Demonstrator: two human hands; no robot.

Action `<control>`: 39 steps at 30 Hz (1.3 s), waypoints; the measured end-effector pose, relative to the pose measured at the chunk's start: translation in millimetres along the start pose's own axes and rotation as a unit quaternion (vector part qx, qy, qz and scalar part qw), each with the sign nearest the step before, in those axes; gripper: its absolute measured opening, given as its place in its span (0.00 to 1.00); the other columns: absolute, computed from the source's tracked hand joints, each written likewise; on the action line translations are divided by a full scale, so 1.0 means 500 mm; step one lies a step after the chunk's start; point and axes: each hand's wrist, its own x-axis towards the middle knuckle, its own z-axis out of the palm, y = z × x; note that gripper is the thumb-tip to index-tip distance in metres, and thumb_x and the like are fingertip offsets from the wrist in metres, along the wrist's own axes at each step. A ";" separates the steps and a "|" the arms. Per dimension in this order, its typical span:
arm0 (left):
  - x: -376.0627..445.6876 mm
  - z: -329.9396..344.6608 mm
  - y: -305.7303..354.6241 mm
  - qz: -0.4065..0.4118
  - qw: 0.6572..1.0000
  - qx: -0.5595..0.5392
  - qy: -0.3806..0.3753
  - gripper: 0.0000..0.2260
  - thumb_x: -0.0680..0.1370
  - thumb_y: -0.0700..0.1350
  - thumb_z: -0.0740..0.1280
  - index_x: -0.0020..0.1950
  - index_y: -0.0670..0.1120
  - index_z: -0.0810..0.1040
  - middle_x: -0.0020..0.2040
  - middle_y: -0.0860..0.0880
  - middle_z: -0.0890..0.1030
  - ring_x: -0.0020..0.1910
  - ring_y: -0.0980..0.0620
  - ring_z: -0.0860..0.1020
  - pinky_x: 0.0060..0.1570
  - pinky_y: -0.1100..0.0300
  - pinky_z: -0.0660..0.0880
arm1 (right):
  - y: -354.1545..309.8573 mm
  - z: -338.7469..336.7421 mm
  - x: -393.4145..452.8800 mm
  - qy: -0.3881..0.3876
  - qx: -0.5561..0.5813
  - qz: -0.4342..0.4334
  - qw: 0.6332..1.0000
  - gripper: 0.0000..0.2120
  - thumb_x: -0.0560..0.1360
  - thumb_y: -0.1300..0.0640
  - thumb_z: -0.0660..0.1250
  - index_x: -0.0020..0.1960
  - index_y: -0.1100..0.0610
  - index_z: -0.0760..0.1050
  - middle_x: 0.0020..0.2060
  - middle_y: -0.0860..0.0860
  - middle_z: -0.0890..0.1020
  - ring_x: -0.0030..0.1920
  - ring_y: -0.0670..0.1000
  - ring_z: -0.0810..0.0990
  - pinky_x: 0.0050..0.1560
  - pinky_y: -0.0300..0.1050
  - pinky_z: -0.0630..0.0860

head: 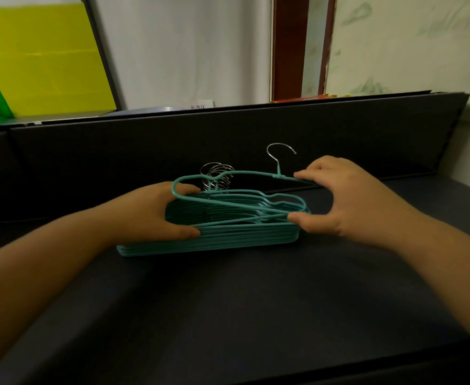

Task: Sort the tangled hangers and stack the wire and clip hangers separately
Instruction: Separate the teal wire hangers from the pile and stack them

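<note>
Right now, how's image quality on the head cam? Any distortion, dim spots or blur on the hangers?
Head view: wide-angle bowing bends the dark back panel; lighting is dim, the tabletop nearly black; the teal wire hanger stack reads soft but distinct; the metal hooks behind it blur together.

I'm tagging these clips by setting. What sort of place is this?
Probably an indoor workstation set up for the task, not a laundry room: a bare dark table with a dark partition board behind it, yellow and green plastic panels beyond, and plain white walls.

Dark tabletop [228, 315], black back panel [145, 145], white wall [186, 51], yellow board [39, 56], reddish-brown door frame [289, 45]
</note>
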 end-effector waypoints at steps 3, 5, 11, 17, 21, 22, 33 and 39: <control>-0.013 -0.005 -0.009 -0.023 1.000 0.001 -0.003 0.48 0.59 0.75 0.63 0.76 0.60 0.58 0.73 0.58 0.66 0.66 0.59 0.66 0.66 0.61 0.62 | -0.008 0.005 0.013 -0.002 0.001 -0.001 1.000 0.43 0.65 0.26 0.62 0.73 0.49 0.69 0.58 0.39 0.70 0.59 0.40 0.68 0.58 0.41 0.70; -0.031 -0.011 -0.022 -0.040 0.999 -0.018 0.016 0.50 0.55 0.78 0.64 0.74 0.60 0.61 0.69 0.59 0.68 0.64 0.60 0.68 0.67 0.59 0.64 | -0.020 0.008 0.026 -0.006 -0.003 -0.008 1.000 0.43 0.65 0.26 0.62 0.73 0.48 0.68 0.58 0.39 0.71 0.59 0.40 0.68 0.57 0.41 0.71; -0.098 -0.007 -0.073 -0.104 0.985 -0.099 0.095 0.56 0.54 0.76 0.68 0.78 0.55 0.56 0.70 0.55 0.70 0.63 0.60 0.70 0.64 0.61 0.67 | -0.075 0.045 0.083 -0.035 -0.012 -0.035 0.999 0.42 0.66 0.25 0.62 0.73 0.48 0.68 0.59 0.40 0.72 0.58 0.42 0.69 0.57 0.43 0.73; -0.104 0.001 -0.070 -0.094 0.987 -0.082 0.104 0.53 0.57 0.74 0.66 0.77 0.56 0.56 0.70 0.56 0.70 0.64 0.63 0.68 0.65 0.62 0.65 | -0.117 0.091 0.129 -0.070 -0.030 -0.068 0.995 0.42 0.66 0.24 0.62 0.72 0.49 0.70 0.58 0.42 0.72 0.58 0.44 0.71 0.58 0.47 0.75; -0.094 0.003 -0.062 -0.090 0.991 -0.048 0.090 0.51 0.58 0.73 0.64 0.78 0.56 0.56 0.70 0.57 0.70 0.64 0.62 0.66 0.66 0.63 0.63 | -0.116 0.090 0.135 -0.070 -0.028 -0.073 0.994 0.43 0.66 0.23 0.62 0.72 0.48 0.69 0.59 0.41 0.72 0.58 0.43 0.70 0.59 0.46 0.75; -0.094 0.002 -0.063 -0.090 0.991 -0.045 0.089 0.51 0.58 0.74 0.63 0.77 0.56 0.57 0.69 0.57 0.70 0.64 0.63 0.66 0.65 0.63 0.62 | -0.115 0.090 0.135 -0.072 -0.025 -0.072 0.994 0.43 0.66 0.23 0.62 0.73 0.48 0.69 0.60 0.41 0.72 0.59 0.43 0.70 0.59 0.46 0.74; -0.166 -0.024 -0.089 -0.129 0.984 -0.027 0.117 0.49 0.59 0.80 0.56 0.76 0.58 0.60 0.69 0.57 0.70 0.64 0.60 0.68 0.64 0.61 0.65 | -0.108 0.069 0.101 -0.017 0.031 -0.085 0.996 0.37 0.69 0.28 0.62 0.71 0.47 0.70 0.63 0.40 0.73 0.60 0.41 0.72 0.60 0.43 0.73; -0.259 -0.024 -0.109 -0.210 0.968 -0.012 0.138 0.44 0.65 0.76 0.57 0.76 0.56 0.61 0.72 0.53 0.68 0.68 0.53 0.68 0.67 0.53 0.67 | -0.176 0.073 0.108 0.033 0.074 -0.088 0.993 0.29 0.72 0.34 0.64 0.68 0.48 0.73 0.58 0.41 0.75 0.58 0.42 0.74 0.58 0.43 0.74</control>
